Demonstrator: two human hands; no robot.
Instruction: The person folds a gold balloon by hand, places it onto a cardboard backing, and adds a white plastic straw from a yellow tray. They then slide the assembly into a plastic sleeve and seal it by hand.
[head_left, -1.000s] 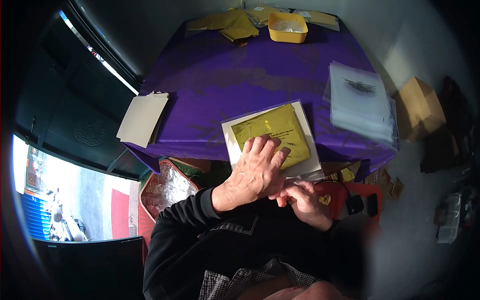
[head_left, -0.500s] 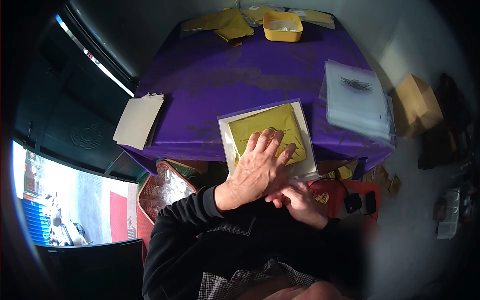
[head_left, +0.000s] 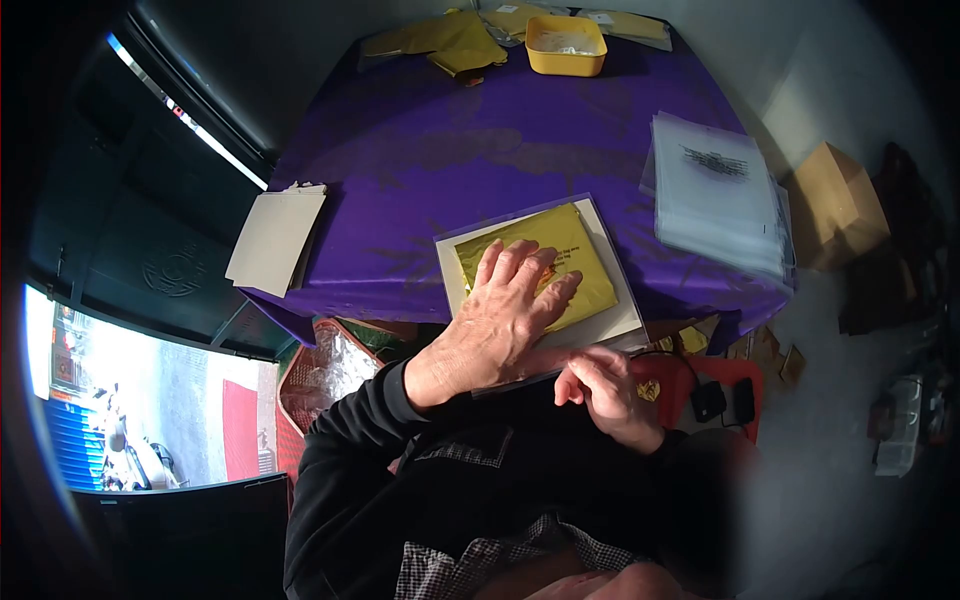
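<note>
Pressing flat on a gold foil sheet (head_left: 545, 262), the left hand (head_left: 500, 320) lying palm down with its fingers spread wide across the near half of the foil. Gold sheet resting on a white card (head_left: 610, 318), both apparently inside a clear plastic sleeve (head_left: 520, 215) whose edge is showing around the card, near the front edge of a table draped in purple cloth (head_left: 450, 160).

Working at the sleeve's near edge, the right hand (head_left: 605, 385) hovering just below the card, its fingers curled inward and close together, tips touching or nearly touching the edge of the plastic; whether anything is pinched between them cannot be told.

Lying at the table's left corner and overhanging the edge, a stack of pale cards (head_left: 272, 238). Sitting to the right of the gold sheet, well apart from it, a pile of clear sleeves (head_left: 715, 200) bearing a dark printed mark. Standing at the far side of the table, a yellow tray (head_left: 566, 44), with crumpled gold sheets (head_left: 440, 38) beside it on the left.

Showing below the table, a red basket (head_left: 325, 375) holding clear plastic, just left of the black sleeve of the left arm. Standing on the floor to the right, a brown cardboard box (head_left: 840, 205).
</note>
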